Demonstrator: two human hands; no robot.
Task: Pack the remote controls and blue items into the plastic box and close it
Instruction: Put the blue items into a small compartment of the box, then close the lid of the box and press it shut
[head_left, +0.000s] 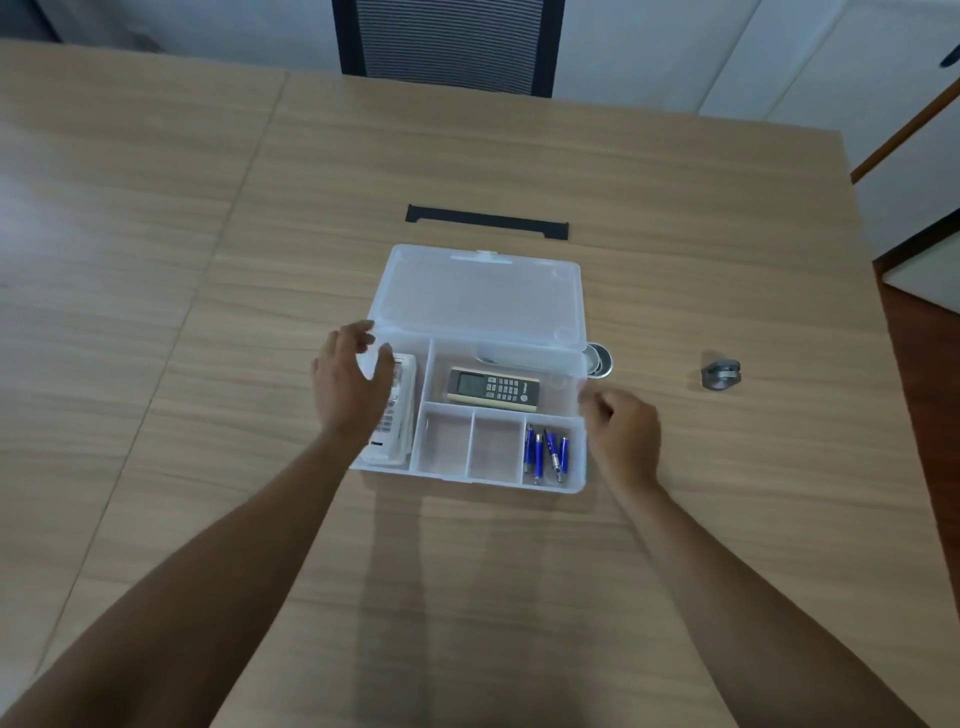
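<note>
The clear plastic box (470, 410) sits mid-counter (208, 260), lid (478, 296) half-raised: beige remote (493, 385) centre, blue items (545, 452) front-right, white remote (395, 415) (half hidden) under the spread left hand (348, 384); the curled right hand (623, 431) touches the lid's corner.

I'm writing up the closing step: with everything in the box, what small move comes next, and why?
Probably swing the lid forward and down over the box. Both remotes and the blue items already sit in compartments, and both hands are at the lid's front corners.
</note>
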